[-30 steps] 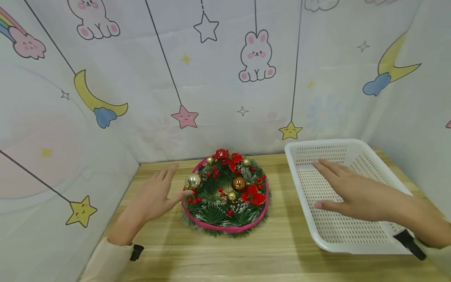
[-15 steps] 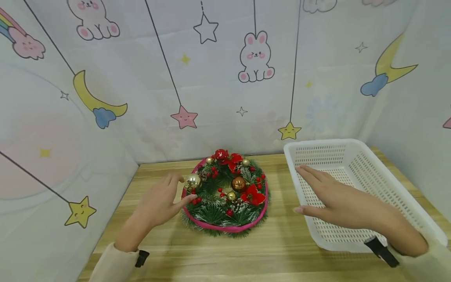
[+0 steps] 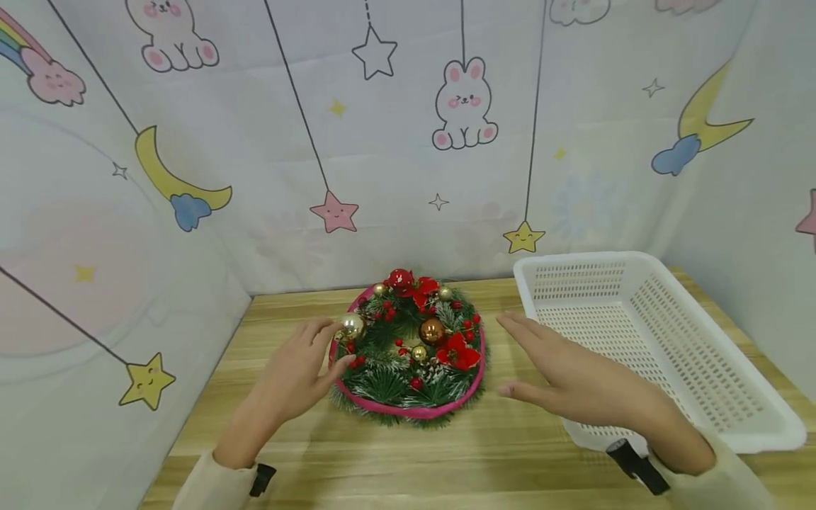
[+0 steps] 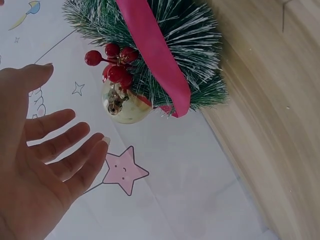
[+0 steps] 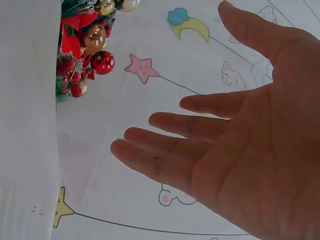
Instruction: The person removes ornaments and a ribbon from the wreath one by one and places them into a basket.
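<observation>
A green Christmas wreath [image 3: 389,386] lies on the wooden table, dressed with red poinsettias, berries, a pinecone and gold, brown and red baubles. Pink ribbon [image 3: 421,411] runs round its outer side. At the wreath's left edge is my left hand [image 3: 296,372], fingers slightly bent and thumb apart; in the left wrist view its palm faces the silvery-gold bauble [image 4: 127,106], with a gap between. My right hand [image 3: 574,375] hovers between wreath and basket, fingers extended and thumb spread, holding nothing. The right wrist view shows its bare palm, with part of the wreath beyond.
A white plastic basket [image 3: 774,418] with perforated walls stands at the right, partly covered by my right forearm. Behind the table [image 3: 408,467] hangs a pale cloth [image 3: 395,156] printed with bunnies, stars and moons, with similar cloth along both sides.
My right hand has moved left, from over the basket to the gap beside the wreath. My left hand has shifted slightly right, closer to the wreath. Wreath and basket stay put.
</observation>
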